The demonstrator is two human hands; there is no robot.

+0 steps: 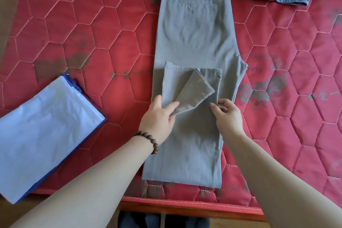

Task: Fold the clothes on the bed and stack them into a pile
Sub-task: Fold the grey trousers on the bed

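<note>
The grey trousers (194, 29) run near-to-far between both hands, the left hand (157, 116) pinching the turned-back hem corner, the right hand (227, 114) loosely curled, seemingly holding nothing.

Soft even daylight, wide-angle bending at edges
</note>
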